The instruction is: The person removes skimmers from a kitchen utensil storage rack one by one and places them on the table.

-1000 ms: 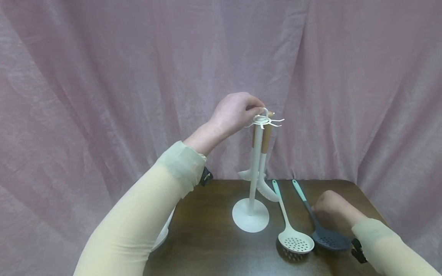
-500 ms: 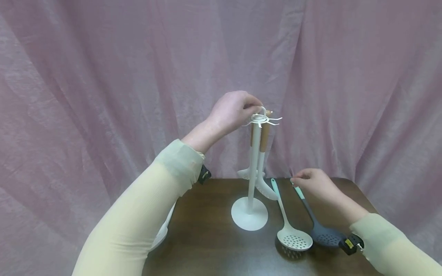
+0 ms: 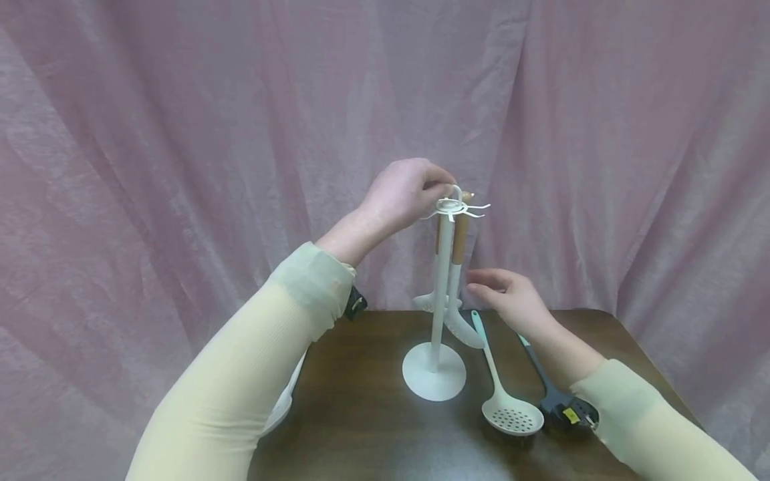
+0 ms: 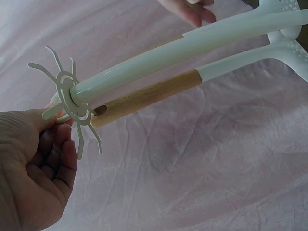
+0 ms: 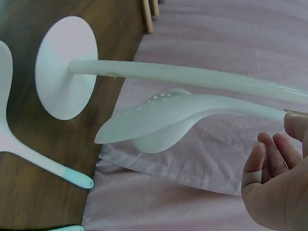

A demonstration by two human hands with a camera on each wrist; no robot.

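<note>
Two white utensils point(image 3: 457, 321) already hang on the rack point(image 3: 442, 294) mid-table, whose top loop the left hand point(image 3: 403, 194) pinches, while the empty, loosely spread right hand point(image 3: 511, 300) hovers beside them, and two skimmers point(image 3: 511, 414) lie unhung toward the table's right edge

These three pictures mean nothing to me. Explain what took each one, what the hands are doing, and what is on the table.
One person wears three cameras: one on the head, one on each wrist. The head view looks down at a dark wooden table before a pink curtain. On it stands a white utensil stand with hooks on top; white utensils with wooden handles hang from it. The left hand holds the stand's top ring; its wrist camera shows that up close. The right hand, open and empty, reaches toward the hanging utensils, as its wrist camera shows. A white skimmer and a dark skimmer lie flat beside the stand.
</note>
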